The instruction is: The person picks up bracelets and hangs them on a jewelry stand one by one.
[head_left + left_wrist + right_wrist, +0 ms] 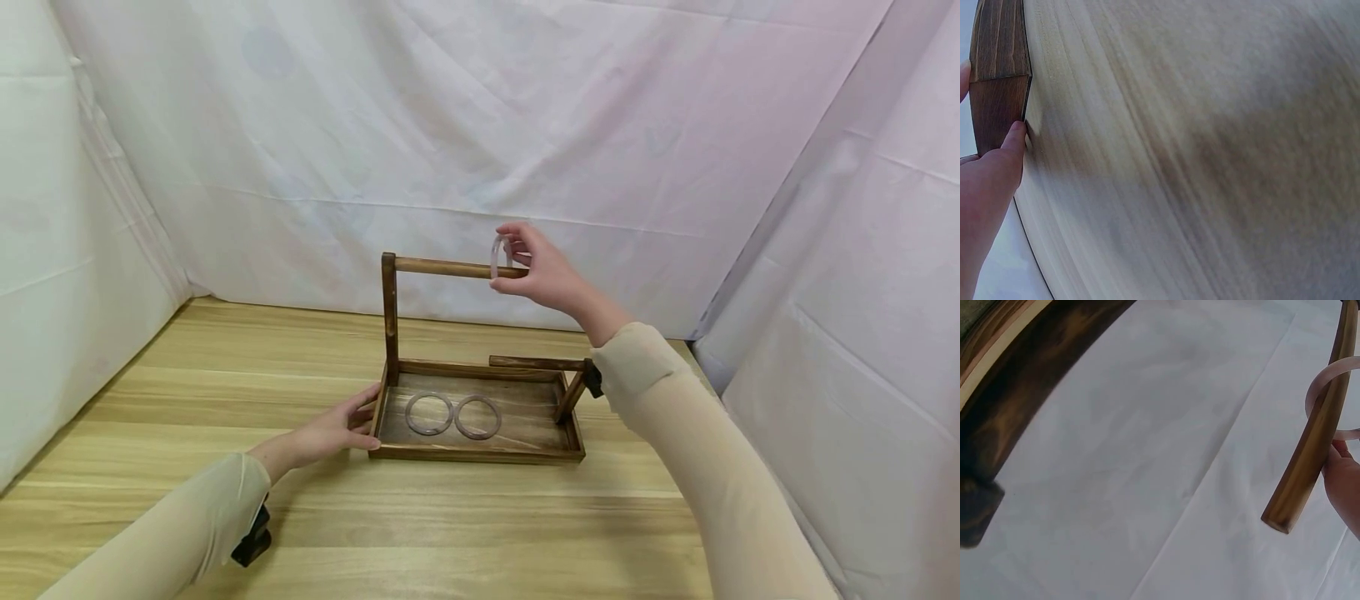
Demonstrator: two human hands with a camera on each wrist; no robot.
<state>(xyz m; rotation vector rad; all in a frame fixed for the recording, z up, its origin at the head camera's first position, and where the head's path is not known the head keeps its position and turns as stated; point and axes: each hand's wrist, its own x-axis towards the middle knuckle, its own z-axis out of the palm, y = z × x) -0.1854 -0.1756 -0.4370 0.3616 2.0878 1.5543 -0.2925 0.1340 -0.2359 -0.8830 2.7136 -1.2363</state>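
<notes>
A dark wooden bangle stand sits on the table, with a shallow tray base and two bars at different heights. My right hand pinches a pale, translucent bangle between thumb and fingers. The right wrist view shows this bangle encircling the upper bar, away from the bar's free end. Two similar bangles, a left one and a right one, lie side by side in the tray. My left hand holds the tray's left end, its thumb at the front corner.
The lower bar juts leftward from a short post at the tray's right end. A tall post carries the upper bar on the left. White cloth hangs behind and at both sides of the wood-grain table.
</notes>
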